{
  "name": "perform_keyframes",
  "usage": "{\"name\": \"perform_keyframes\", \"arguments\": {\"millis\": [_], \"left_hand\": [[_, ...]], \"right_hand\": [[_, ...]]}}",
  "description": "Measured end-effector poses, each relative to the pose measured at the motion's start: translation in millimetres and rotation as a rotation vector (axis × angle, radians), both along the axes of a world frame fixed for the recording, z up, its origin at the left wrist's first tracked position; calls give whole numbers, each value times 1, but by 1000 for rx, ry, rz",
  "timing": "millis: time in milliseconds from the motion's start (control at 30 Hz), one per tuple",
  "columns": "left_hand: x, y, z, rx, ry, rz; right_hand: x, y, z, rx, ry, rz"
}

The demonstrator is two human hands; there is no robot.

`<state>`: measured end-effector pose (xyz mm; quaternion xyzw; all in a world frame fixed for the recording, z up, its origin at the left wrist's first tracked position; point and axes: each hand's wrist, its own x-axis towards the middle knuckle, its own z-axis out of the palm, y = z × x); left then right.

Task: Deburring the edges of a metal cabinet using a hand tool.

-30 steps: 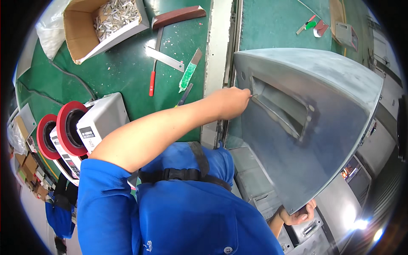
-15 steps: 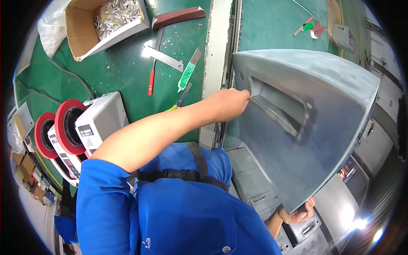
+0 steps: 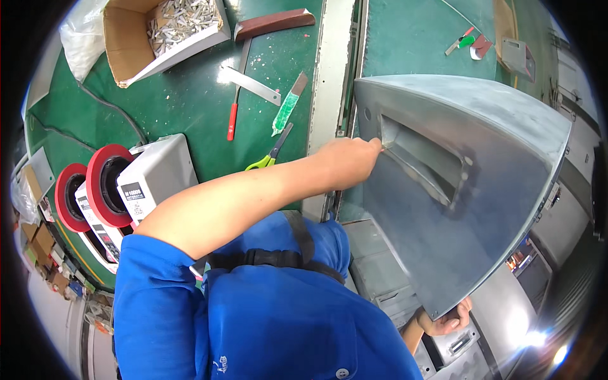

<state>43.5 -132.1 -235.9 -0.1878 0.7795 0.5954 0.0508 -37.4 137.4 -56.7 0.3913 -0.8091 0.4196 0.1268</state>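
1. Blue shirt [image 3: 272,323] and black belt [image 3: 273,258] nearest, at lower centre.
2. Right hand [image 3: 446,320] at the lowest corner of a grey metal housing [image 3: 491,190], touching it, fingers curled; cannot tell how firmly gripped.
3. Left forearm [image 3: 253,190] bare, stretched across to the housing; left hand [image 3: 351,163] closed, fingertips pinched around a thin piece [image 3: 384,149], mostly hidden, beside the upper-left end of a long slot [image 3: 424,155].
4. Housing to the right of the body, tilted, slotted face toward the camera.
5. Scissors [image 3: 272,153] just past the left forearm, handles yellow-green, partly covered; at left, a white machine [image 3: 158,171] with red reels [image 3: 94,183].
6. Farther along the green tabletop [image 3: 190,107]: green-handled blade [image 3: 287,113], red-handled tool [image 3: 232,120], metal strip [image 3: 256,87] near both.
7. Beyond those, a brown block [image 3: 275,25], plus an open box [image 3: 130,35] full of small pale pieces [image 3: 183,25], with a plastic bag [image 3: 82,47] beside it.
8. Upper right, past the housing: more small tools [image 3: 467,42] on a second green surface [image 3: 430,38].
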Motion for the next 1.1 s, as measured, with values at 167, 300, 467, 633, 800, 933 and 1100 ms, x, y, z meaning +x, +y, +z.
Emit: {"name": "perform_keyframes", "arguments": {"millis": [167, 300, 467, 633, 800, 933, 1100], "left_hand": [[1, 6, -1, -101, -18, -6], [0, -4, 5, -93, -44, -35], [4, 0, 6, -91, -21, -28], [5, -5, -7, -121, 1, -59], [8, -5, -11, 111, 16, 42], [7, -13, -10, 223, 1, 11], [4, -18, -6, 147, -24, -79]], "right_hand": [[0, -1, 3, 40, -23, 38], [2, -3, 2, 8, -34, 19], [0, 2, 5, 13, -43, 48], [3, -5, 3, 28, -16, -26], [2, -7, 3, 16, -13, -12], [2, -5, 2, 25, 1, -54], [2, -8, 2, 37, -33, -6]]}}
